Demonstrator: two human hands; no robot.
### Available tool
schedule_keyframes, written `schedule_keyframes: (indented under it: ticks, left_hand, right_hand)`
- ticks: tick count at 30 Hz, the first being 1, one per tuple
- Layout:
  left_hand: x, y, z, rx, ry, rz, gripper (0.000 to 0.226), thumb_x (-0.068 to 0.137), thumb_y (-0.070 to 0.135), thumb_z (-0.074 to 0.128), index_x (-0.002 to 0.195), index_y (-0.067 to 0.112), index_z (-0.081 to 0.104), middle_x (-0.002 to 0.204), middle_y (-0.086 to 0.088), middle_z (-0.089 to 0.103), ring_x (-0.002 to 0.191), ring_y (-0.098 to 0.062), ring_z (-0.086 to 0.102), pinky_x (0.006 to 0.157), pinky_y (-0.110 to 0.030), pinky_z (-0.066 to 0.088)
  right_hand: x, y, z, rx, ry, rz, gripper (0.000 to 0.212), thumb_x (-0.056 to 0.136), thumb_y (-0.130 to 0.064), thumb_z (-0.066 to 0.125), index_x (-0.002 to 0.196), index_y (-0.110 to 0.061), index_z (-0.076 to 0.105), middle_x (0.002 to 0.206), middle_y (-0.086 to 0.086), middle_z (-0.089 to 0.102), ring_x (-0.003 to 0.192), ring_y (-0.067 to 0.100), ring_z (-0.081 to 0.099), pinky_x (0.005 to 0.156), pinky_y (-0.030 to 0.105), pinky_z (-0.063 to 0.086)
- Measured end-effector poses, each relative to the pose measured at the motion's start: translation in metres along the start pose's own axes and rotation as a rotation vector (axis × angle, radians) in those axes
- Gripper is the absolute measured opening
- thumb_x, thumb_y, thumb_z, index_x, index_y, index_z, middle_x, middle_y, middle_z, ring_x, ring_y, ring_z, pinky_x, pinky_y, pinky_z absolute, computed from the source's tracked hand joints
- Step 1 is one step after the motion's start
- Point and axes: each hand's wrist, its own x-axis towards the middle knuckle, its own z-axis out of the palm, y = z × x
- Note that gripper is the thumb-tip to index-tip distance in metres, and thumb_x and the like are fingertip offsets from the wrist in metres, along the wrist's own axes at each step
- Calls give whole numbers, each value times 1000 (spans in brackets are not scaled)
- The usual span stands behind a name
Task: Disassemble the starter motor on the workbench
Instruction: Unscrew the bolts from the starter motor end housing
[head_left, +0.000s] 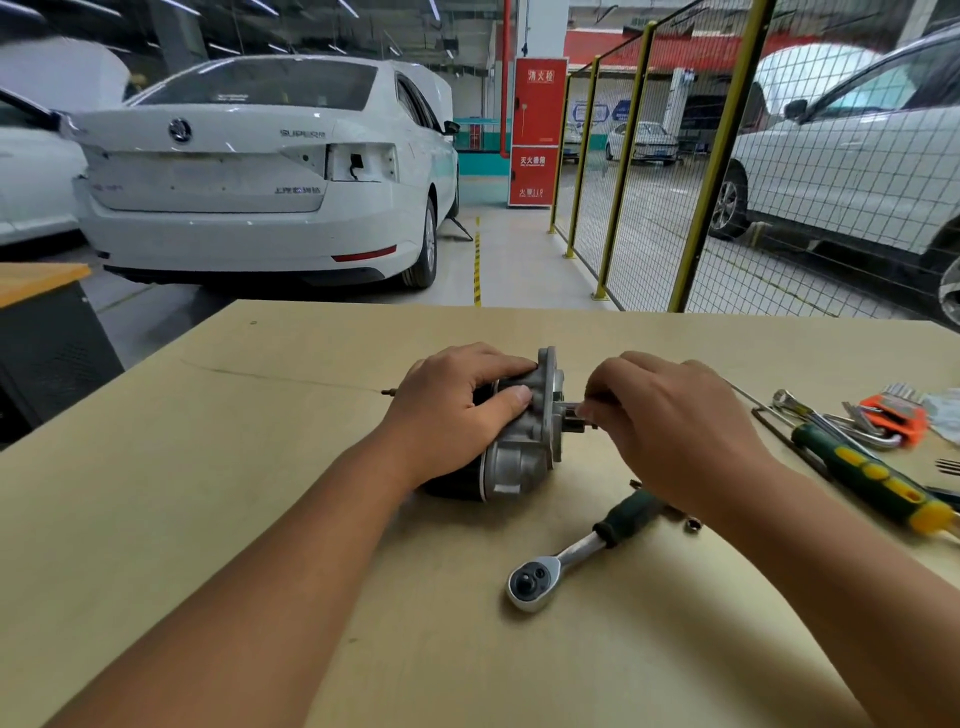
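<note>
My left hand (457, 410) grips the starter motor (524, 441); my right hand (670, 421) seems to pinch its shaft (571, 410) with curled fingers

The table (208, 519) shows a matt, pale wood-like board, faintly scratched. The starter motor (524, 441) has dull grey cast metal at its end housing — its body dark and matt. The ratchet wrench (540, 577) gleams polished metal, with a matt dark handle.

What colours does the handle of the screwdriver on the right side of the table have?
Dark green with yellow patches and a yellow end; the screwdriver handle shows in the head view.
</note>
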Motion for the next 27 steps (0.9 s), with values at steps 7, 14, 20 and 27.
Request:
schedule_keyframes:
  ticks: [7, 14, 20, 27]
  left_hand:
    - [1, 0, -1, 5, 2, 0, 42, 90, 42, 58, 125, 27, 74, 117, 12, 72, 111, -13, 64, 99, -44, 50]
    - [-1, 1, -1, 10, -4, -8, 44, 86, 44, 60, 126, 30, 73, 117, 13, 71, 112, -13, 64, 101, -44, 49]
    - [0, 1, 0, -6, 9, -15, 40, 90, 43, 57, 124, 31, 74, 115, 14, 72, 111, -14, 64, 100, -45, 50]
    - [-1, 0, 0, 9, 9, -16, 42, 89, 45, 59, 126, 31, 73, 117, 14, 72, 113, -12, 64, 101, -45, 50]
  right_hand:
    - [0, 5, 2, 80, -93, -29, 32, 100, -34, 43, 103, -18, 71, 94, -3, 57, 74, 23, 57, 71, 42, 51]
    - [3, -3, -1, -175, -31, 19, 20, 94, -50, 56, 92, -33, 67, 97, -14, 62, 89, 19, 62, 88, 42, 37]
    - [3, -1, -4, 134, -88, -1, 25, 98, -38, 52, 102, -18, 66, 89, 0, 60, 75, 24, 56, 66, 40, 51]
    - [3, 0, 5, 121, -37, 14, 23, 98, -25, 59, 92, -9, 75, 91, 3, 58, 73, 26, 57, 70, 40, 49]
